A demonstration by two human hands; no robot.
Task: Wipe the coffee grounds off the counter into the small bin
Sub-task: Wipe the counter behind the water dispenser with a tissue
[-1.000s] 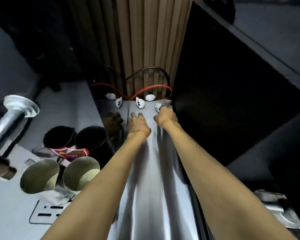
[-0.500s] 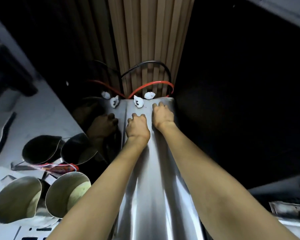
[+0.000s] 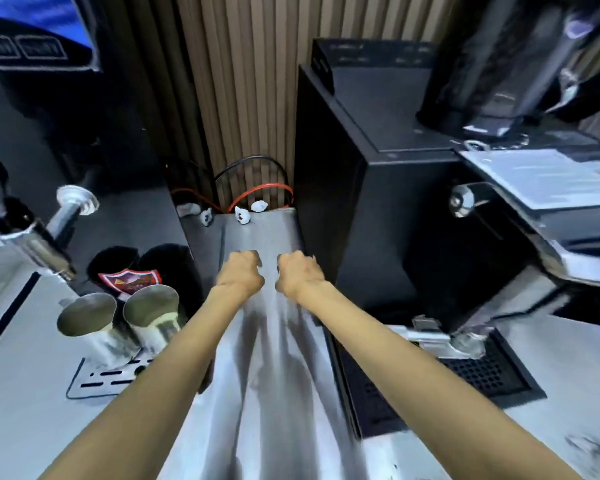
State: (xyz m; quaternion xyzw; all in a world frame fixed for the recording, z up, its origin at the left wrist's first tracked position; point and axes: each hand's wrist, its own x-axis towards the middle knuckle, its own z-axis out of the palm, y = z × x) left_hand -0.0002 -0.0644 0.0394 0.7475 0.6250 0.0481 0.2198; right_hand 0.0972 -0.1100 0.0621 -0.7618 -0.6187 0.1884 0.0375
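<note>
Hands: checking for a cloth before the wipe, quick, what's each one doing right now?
Left hand: curled into a fist on the counter; nothing visible in it.
Right hand: also fisted; contents cannot be told.

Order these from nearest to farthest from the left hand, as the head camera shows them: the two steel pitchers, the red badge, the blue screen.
From the left hand:
1. Red badge, to its left, behind the pitchers.
2. Steel pitchers, lower left, on the drip tray; too close to the badge to rank firmly.
3. Blue screen, far upper left.
</note>
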